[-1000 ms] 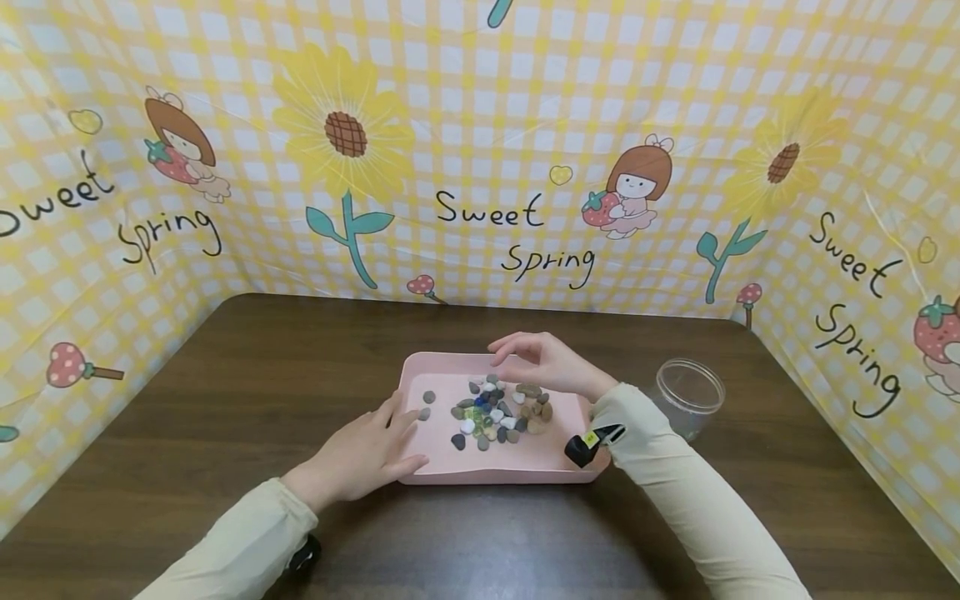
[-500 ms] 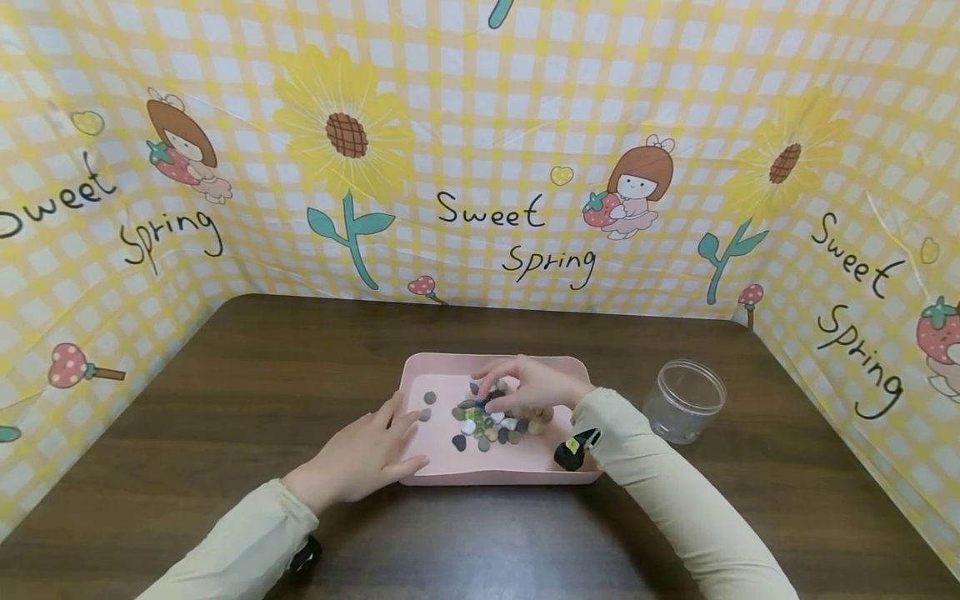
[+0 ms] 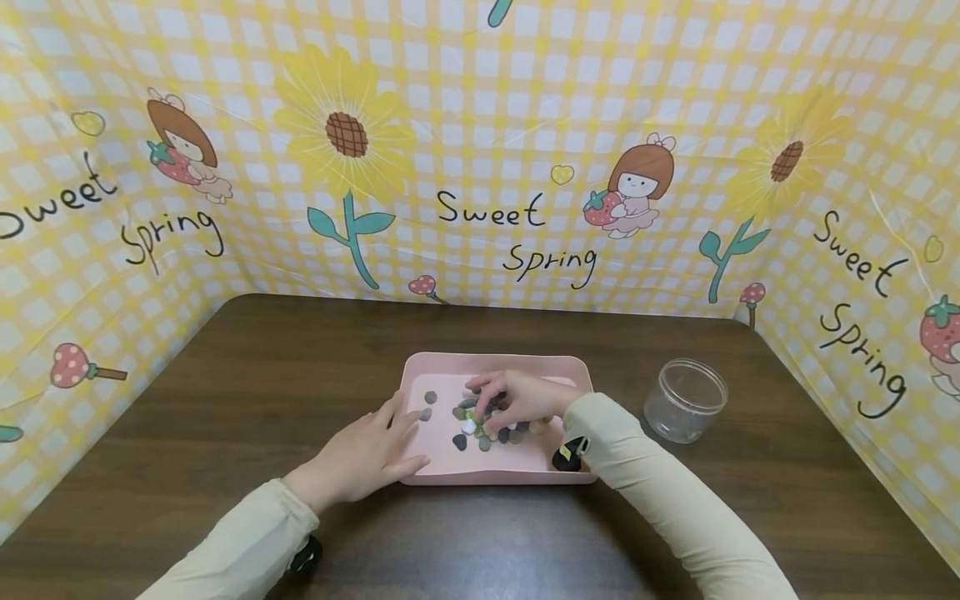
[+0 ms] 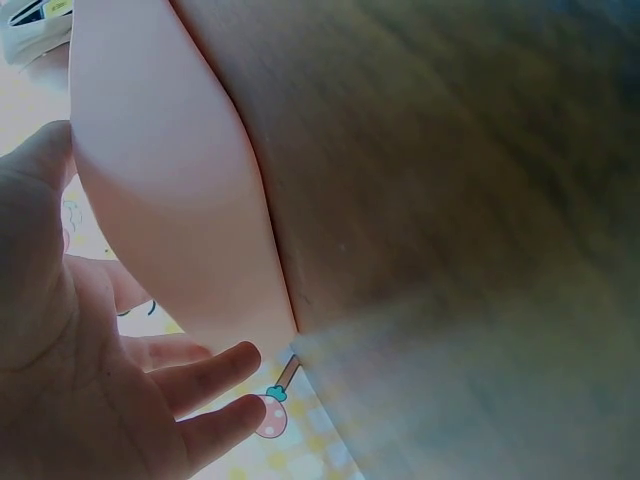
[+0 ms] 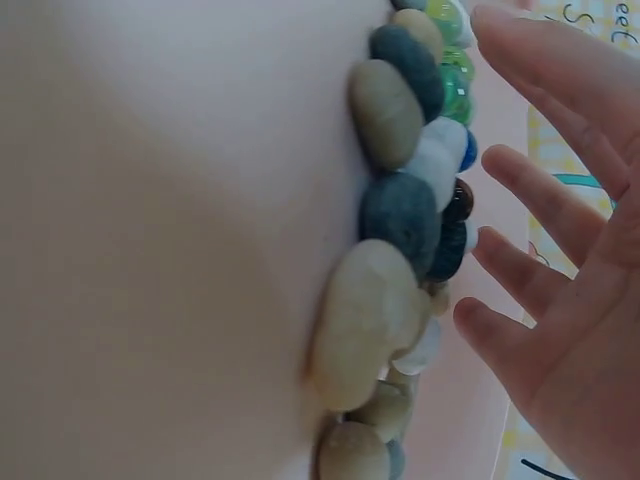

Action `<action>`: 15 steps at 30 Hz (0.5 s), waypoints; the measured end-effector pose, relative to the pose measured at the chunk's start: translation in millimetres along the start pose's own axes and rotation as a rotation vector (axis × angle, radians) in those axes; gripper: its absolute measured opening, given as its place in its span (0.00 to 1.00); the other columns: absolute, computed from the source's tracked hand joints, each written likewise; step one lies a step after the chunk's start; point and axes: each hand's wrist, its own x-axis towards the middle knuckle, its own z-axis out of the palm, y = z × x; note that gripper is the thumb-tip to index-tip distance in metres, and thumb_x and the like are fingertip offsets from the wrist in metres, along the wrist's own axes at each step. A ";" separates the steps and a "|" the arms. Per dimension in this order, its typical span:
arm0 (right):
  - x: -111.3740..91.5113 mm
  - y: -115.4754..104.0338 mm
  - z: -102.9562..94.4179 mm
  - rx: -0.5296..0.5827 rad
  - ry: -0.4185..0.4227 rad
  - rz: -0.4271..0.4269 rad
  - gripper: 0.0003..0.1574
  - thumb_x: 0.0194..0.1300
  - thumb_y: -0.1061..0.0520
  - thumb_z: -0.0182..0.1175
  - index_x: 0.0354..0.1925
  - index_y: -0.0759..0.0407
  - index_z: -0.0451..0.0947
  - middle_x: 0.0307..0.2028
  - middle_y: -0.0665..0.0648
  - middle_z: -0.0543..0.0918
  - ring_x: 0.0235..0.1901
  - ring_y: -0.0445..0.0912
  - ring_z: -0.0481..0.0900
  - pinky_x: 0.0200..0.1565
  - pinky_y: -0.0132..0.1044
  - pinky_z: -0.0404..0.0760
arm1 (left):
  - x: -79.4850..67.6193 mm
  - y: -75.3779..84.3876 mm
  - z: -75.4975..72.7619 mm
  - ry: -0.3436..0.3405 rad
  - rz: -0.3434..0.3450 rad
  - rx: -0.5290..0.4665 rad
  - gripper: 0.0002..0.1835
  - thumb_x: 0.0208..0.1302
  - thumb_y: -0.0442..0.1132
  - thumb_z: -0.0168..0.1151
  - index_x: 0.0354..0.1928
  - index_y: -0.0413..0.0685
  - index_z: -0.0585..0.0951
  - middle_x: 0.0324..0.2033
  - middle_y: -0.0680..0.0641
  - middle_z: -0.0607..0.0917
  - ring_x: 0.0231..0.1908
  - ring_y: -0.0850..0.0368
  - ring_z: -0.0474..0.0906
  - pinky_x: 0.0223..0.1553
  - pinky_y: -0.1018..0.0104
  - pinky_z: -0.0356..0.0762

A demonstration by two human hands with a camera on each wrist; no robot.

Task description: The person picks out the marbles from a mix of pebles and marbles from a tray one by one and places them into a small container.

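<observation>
A shallow pink tray [image 3: 495,477] holds a heap of pebbles and glass marbles. My left hand [image 3: 360,457] rests at its left wall with fingers spread, some over the rim near a grey pebble [image 3: 425,414]. From the left wrist, the fingers lie alongside the tray's outer side. Over the heap hovers my right hand [image 3: 525,396], its loosely bent fingers pointing down and left, covering part of the pile. The right wrist view has these fingers apart, holding nothing, with fingertips close to green marbles [image 5: 456,90], white pebbles [image 5: 435,165] and dark pebbles [image 5: 400,220]. A large cream pebble [image 5: 360,325] lies nearer the camera.
On the brown table [image 3: 300,358], a clear open jar [image 3: 684,408] stands right of the tray. Yellow checked cloth [image 3: 480,100] walls the back and sides. One dark pebble [image 3: 460,442] sits at the heap's front left, another grey pebble [image 3: 431,397] near the tray's left end.
My right hand has come down from above the tray's back rim onto the heap, moving slightly left and toward me. The left hand stays in place.
</observation>
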 end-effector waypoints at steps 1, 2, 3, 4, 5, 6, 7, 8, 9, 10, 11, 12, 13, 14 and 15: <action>0.4 0.6 0.7 -0.001 0.001 0.003 0.06 0.54 0.59 0.67 0.34 0.54 0.85 0.66 0.57 0.67 0.67 0.50 0.63 0.59 0.40 0.71 | 0.0 0.0 0.0 -0.001 0.001 0.003 0.34 0.62 0.60 0.52 0.62 0.43 0.70 0.64 0.28 0.63 0.53 0.34 0.75 0.55 0.43 0.71; 0.8 1.4 1.4 -0.003 0.000 0.007 0.06 0.54 0.59 0.67 0.34 0.54 0.85 0.66 0.57 0.67 0.67 0.49 0.63 0.58 0.39 0.71 | 0.0 -0.1 0.0 -0.001 0.002 0.006 0.34 0.63 0.60 0.52 0.62 0.43 0.70 0.64 0.28 0.63 0.53 0.34 0.75 0.55 0.43 0.72; 1.3 1.8 1.9 -0.003 0.001 0.011 0.06 0.54 0.59 0.68 0.34 0.54 0.85 0.66 0.57 0.67 0.67 0.49 0.63 0.58 0.39 0.71 | 0.0 -0.1 0.0 -0.001 0.003 0.009 0.34 0.63 0.60 0.52 0.62 0.43 0.70 0.64 0.28 0.63 0.52 0.34 0.75 0.55 0.44 0.72; 1.6 2.0 2.3 -0.003 0.002 0.015 0.06 0.54 0.59 0.68 0.34 0.53 0.84 0.67 0.56 0.67 0.67 0.49 0.63 0.59 0.40 0.70 | 0.0 -0.1 0.1 0.000 0.005 0.011 0.34 0.63 0.60 0.52 0.62 0.43 0.70 0.64 0.28 0.63 0.52 0.34 0.76 0.55 0.44 0.72; 2.1 2.3 2.7 0.000 0.005 0.020 0.06 0.54 0.58 0.68 0.34 0.53 0.84 0.67 0.56 0.66 0.68 0.49 0.62 0.60 0.41 0.69 | 0.1 -0.2 0.2 0.000 0.005 0.012 0.34 0.63 0.60 0.52 0.62 0.43 0.70 0.64 0.28 0.63 0.52 0.34 0.76 0.55 0.44 0.72; 2.5 2.7 3.0 -0.001 0.009 0.021 0.05 0.54 0.58 0.68 0.33 0.53 0.84 0.67 0.56 0.66 0.67 0.48 0.62 0.61 0.42 0.69 | 0.2 -0.3 0.2 -0.002 0.004 0.012 0.34 0.63 0.60 0.52 0.62 0.43 0.70 0.64 0.27 0.63 0.52 0.34 0.76 0.55 0.44 0.72; 2.9 2.8 3.3 -0.002 0.013 0.022 0.05 0.53 0.57 0.69 0.33 0.53 0.84 0.67 0.56 0.66 0.67 0.48 0.63 0.62 0.43 0.68 | 0.3 -0.3 0.5 -0.005 0.001 0.010 0.34 0.63 0.60 0.52 0.62 0.43 0.70 0.64 0.28 0.63 0.52 0.34 0.75 0.55 0.44 0.72; 3.2 2.7 3.6 -0.003 0.016 0.021 0.05 0.53 0.57 0.69 0.32 0.53 0.84 0.67 0.55 0.67 0.67 0.48 0.63 0.63 0.44 0.68 | 0.4 -0.3 0.6 -0.005 0.001 0.009 0.34 0.63 0.60 0.51 0.62 0.43 0.70 0.65 0.28 0.63 0.52 0.34 0.75 0.55 0.44 0.72; 3.5 2.7 3.8 -0.001 0.020 0.018 0.05 0.53 0.57 0.69 0.32 0.53 0.84 0.66 0.55 0.67 0.67 0.48 0.63 0.63 0.44 0.67 | 0.6 -0.5 0.7 -0.007 0.000 0.008 0.34 0.63 0.60 0.51 0.62 0.43 0.70 0.65 0.28 0.63 0.53 0.34 0.75 0.55 0.44 0.71; 3.8 2.8 4.2 -0.004 0.024 0.015 0.05 0.53 0.57 0.69 0.31 0.53 0.83 0.66 0.55 0.67 0.67 0.48 0.63 0.64 0.44 0.66 | 0.7 -0.6 0.8 -0.007 -0.001 0.007 0.34 0.62 0.61 0.51 0.62 0.43 0.70 0.65 0.28 0.63 0.53 0.34 0.75 0.55 0.44 0.72; 4.1 2.7 4.5 -0.009 0.028 0.009 0.05 0.52 0.57 0.69 0.31 0.53 0.83 0.66 0.55 0.67 0.67 0.48 0.63 0.64 0.44 0.66 | 0.8 -0.8 1.0 -0.009 -0.002 0.007 0.34 0.62 0.61 0.51 0.62 0.43 0.70 0.65 0.28 0.62 0.53 0.33 0.75 0.55 0.44 0.72; 4.4 2.6 4.8 -0.015 0.031 0.001 0.05 0.52 0.56 0.70 0.30 0.53 0.83 0.66 0.56 0.68 0.67 0.49 0.64 0.64 0.44 0.66 | 0.9 -1.1 1.2 -0.012 -0.004 0.007 0.35 0.63 0.61 0.51 0.63 0.43 0.70 0.65 0.28 0.62 0.53 0.33 0.75 0.55 0.44 0.72; 4.7 2.6 5.2 -0.018 0.033 -0.005 0.05 0.52 0.56 0.70 0.30 0.53 0.83 0.65 0.56 0.68 0.67 0.49 0.64 0.64 0.43 0.66 | 1.0 -1.3 1.4 -0.014 -0.006 0.007 0.35 0.63 0.61 0.51 0.63 0.43 0.70 0.65 0.28 0.62 0.53 0.33 0.75 0.55 0.44 0.72; 5.0 2.6 5.5 -0.025 0.035 -0.011 0.06 0.51 0.56 0.70 0.29 0.54 0.83 0.65 0.56 0.69 0.67 0.48 0.64 0.64 0.43 0.66 | 1.0 -1.4 1.5 -0.016 -0.007 0.006 0.35 0.63 0.61 0.51 0.63 0.43 0.69 0.65 0.28 0.62 0.53 0.33 0.75 0.55 0.44 0.72; 5.2 2.4 5.9 -0.032 0.039 -0.015 0.06 0.51 0.56 0.70 0.29 0.54 0.83 0.65 0.56 0.69 0.67 0.48 0.64 0.64 0.43 0.65 | 1.0 -1.5 1.6 -0.017 -0.008 0.006 0.35 0.63 0.61 0.51 0.63 0.43 0.69 0.65 0.28 0.62 0.53 0.33 0.75 0.55 0.44 0.72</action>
